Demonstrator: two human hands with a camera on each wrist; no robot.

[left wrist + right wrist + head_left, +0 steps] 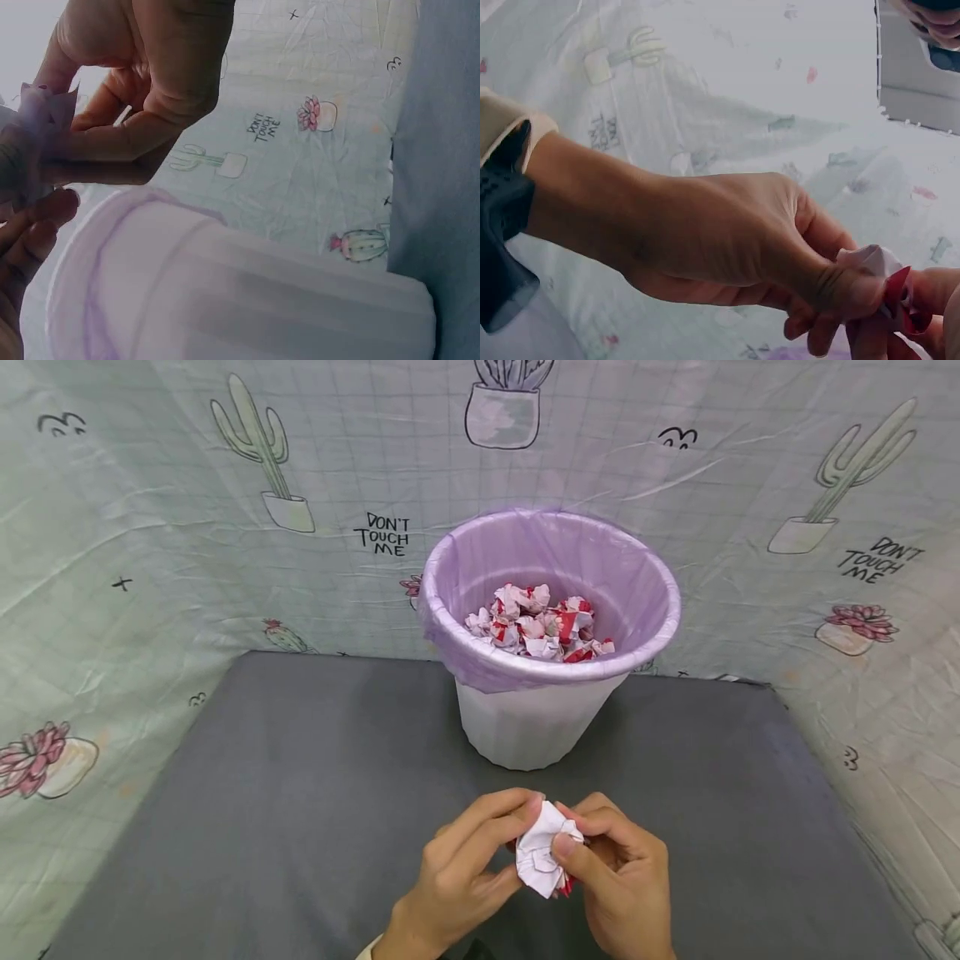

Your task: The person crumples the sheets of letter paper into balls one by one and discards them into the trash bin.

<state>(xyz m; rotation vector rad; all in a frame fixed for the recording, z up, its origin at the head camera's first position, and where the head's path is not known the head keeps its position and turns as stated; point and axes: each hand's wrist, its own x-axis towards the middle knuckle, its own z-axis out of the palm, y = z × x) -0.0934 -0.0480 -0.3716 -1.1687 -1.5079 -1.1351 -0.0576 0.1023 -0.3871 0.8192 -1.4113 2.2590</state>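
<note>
Both hands meet low in front of the bin around one piece of crumpled paper [538,858], white outside with red showing at its lower edge. On its left side, my left hand [468,868] pinches the paper between fingertips and thumb. From the other side, my right hand [626,877] grips it, thumb laid across the white face and fingers curled behind. Red also shows on the paper [896,300] in the right wrist view. Just beyond the hands stands a white bin [525,722] with a purple liner [622,581] folded over its rim.
Several crumpled red and white paper balls [543,625] lie inside the bin. Grey cloth [315,793] covers the table. A sheet printed with cacti [337,460] hangs along the back and both sides, close behind the bin.
</note>
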